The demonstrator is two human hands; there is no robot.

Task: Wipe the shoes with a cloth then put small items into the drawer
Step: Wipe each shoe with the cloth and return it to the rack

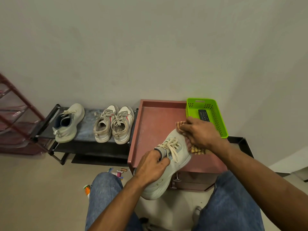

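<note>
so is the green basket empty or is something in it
Not empty. The green basket on the red cabinet holds a black remote control lying flat on its floor; the right hand hides its near corner.

Both bare forearms are reaching forward from the lower edge of the view, above knees in blue jeans. The left hand [152, 165] is lying knuckles up with its fingers curling down and inward, gripping the collar of the pale sneaker [168, 164] that is sitting beneath its palm; the wrist is running straight back toward the body. The right hand [199, 131] is extending further forward and higher than the left one, back of the hand up, fingers bent and bunching the checked cloth [197, 150] under its palm, pressing it against the sneaker's toe. The right forearm is angling in from the lower right.
</note>
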